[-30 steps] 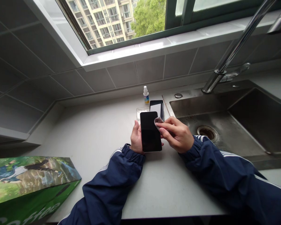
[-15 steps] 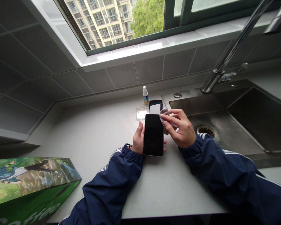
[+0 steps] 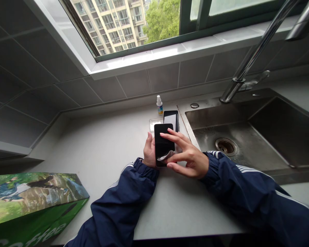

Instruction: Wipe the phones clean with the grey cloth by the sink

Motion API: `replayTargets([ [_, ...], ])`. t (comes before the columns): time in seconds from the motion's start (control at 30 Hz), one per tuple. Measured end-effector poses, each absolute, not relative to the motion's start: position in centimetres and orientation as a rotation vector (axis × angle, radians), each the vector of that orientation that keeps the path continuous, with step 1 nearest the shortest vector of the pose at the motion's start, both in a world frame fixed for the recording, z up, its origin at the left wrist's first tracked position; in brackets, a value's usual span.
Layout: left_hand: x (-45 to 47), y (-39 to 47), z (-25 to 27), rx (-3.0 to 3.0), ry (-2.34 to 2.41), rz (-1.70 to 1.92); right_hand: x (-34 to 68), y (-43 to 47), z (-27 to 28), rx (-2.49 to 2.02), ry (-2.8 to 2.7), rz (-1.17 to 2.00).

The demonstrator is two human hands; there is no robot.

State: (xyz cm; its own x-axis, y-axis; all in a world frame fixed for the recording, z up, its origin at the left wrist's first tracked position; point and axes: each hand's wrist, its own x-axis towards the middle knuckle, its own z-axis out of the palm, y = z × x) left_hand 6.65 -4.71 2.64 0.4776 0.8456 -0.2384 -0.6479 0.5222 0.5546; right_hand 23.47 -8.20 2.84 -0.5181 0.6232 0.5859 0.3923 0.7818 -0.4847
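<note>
My left hand is closed round a black-screened smartphone, holding it screen up above the counter, thumb along its left edge. Over the screen, my right hand has a crumpled light grey cloth at its lower fingers, against the lower part of the glass. Two other fingers of that hand stretch across the upper screen. Just beyond the phone lies a second dark device with a bright reflection, partly covered. Beside it are a clear phone case and a small white spray bottle, standing upright.
To the right is a steel sink with a drain and a chrome faucet. A green printed bag or box stands at the lower left of the white counter. A window sits above the tiled wall.
My right hand has moved from the phone's upper right edge down and left over its screen, bringing the cloth to the lower part. The phone has shifted slightly left in my left hand.
</note>
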Motion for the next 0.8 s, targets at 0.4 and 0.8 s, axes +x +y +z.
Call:
replayTargets([
  [0.4,6.7,-5.0,3.5,0.447,0.488,0.782,24.5,-7.2,2.8,-1.068,-1.876,0.113],
  [0.8,5.8,-4.6,1.7,0.556,0.401,0.619,25.3,-6.9,2.9,-1.265,-1.64,0.028],
])
